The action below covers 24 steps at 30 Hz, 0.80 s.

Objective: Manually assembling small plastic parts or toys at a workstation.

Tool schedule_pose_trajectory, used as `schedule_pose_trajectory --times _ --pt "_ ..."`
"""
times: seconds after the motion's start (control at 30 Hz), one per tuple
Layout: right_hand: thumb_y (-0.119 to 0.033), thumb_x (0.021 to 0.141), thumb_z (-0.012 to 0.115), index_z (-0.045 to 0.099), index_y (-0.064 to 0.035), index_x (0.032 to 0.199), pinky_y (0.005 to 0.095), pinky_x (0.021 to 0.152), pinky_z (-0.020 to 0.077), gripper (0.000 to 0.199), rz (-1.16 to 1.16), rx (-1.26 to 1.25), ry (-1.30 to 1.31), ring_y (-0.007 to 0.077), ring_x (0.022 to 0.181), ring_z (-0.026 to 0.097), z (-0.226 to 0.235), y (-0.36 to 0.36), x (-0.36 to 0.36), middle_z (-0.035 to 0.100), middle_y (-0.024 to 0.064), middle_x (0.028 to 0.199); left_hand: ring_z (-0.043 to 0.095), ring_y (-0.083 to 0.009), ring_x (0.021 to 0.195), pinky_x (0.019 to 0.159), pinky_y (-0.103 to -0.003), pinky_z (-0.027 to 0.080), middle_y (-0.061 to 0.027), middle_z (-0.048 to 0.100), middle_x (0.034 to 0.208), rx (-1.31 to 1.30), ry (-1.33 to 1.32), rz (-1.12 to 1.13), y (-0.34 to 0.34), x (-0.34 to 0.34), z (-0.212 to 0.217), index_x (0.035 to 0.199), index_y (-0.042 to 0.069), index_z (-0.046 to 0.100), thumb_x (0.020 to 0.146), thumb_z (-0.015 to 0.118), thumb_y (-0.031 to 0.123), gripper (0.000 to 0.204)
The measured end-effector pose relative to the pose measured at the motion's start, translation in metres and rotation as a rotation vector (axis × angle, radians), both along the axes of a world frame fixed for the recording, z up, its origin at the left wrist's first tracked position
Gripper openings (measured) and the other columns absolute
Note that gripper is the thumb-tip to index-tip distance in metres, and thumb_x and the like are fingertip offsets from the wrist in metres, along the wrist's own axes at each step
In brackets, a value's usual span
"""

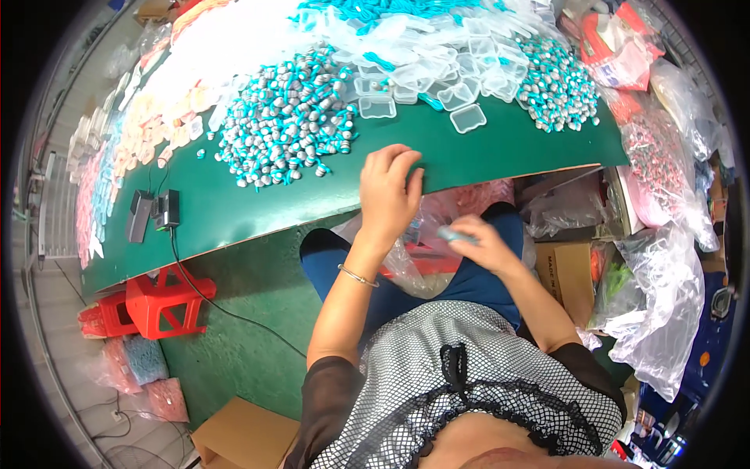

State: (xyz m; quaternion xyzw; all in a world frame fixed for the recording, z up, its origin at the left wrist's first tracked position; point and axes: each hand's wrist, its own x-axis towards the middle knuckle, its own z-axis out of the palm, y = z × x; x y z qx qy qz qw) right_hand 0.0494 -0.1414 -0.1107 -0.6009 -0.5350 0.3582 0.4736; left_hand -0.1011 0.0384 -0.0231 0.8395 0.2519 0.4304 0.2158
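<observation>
My left hand (389,191) is over the front edge of the green table (437,160), with its fingers curled in. Whatever it may hold is hidden behind the fingers. Lower and to the right, above my lap, my right hand (486,244) pinches a small pale-teal item (451,235), slightly blurred. A clear plastic bag (406,270) with something red beneath it lies between my knees. On the table beyond my hands are a heap of small grey-striped pieces with teal cords (285,117) and small clear plastic cases (469,118).
A second heap of small silvery and teal pieces (555,86) sits at the right. Black devices with a cable (152,213) lie at the table's left. Red plastic stools (168,301) stand below. Cardboard boxes (566,273) and filled plastic bags (660,305) crowd the right side.
</observation>
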Motion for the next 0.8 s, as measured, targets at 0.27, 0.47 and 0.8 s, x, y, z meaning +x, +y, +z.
schedule_pose_trajectory --times 0.27,0.47,0.8 --pt "-0.038 0.083 0.069 0.06 -0.014 0.125 0.0435 0.081 0.0498 0.049 -0.279 -0.996 0.467 0.0236 0.104 0.055 -0.195 0.102 -0.016 0.059 0.007 0.115 0.055 -0.0303 0.1 0.079 -0.043 0.043 -0.009 0.059 0.109 0.16 0.184 0.302 0.043 -0.016 0.026 0.11 0.008 0.063 0.075 0.07 0.006 0.035" --pt "-0.025 0.084 0.071 0.052 -0.0134 0.134 0.036 0.07 0.0522 0.055 -0.264 -0.652 0.22 0.0184 0.086 0.061 -0.215 0.098 0.005 0.064 0.0074 0.107 0.059 -0.0283 0.09 0.075 -0.041 0.045 -0.0078 0.062 0.098 0.238 0.338 0.379 0.077 0.002 0.02 0.106 0.013 0.066 0.074 0.073 0.01 0.032" --pt "-0.002 0.084 0.064 0.068 -0.0022 0.094 0.028 0.059 0.047 0.011 0.023 0.331 -0.342 0.0172 0.066 0.059 0.118 0.069 -0.003 0.063 0.0084 0.08 0.063 -0.0271 0.074 0.065 -0.039 0.045 -0.0065 0.066 0.08 0.232 0.121 0.243 0.058 -0.026 0.027 0.087 0.01 0.071 0.079 0.072 0.011 0.008"
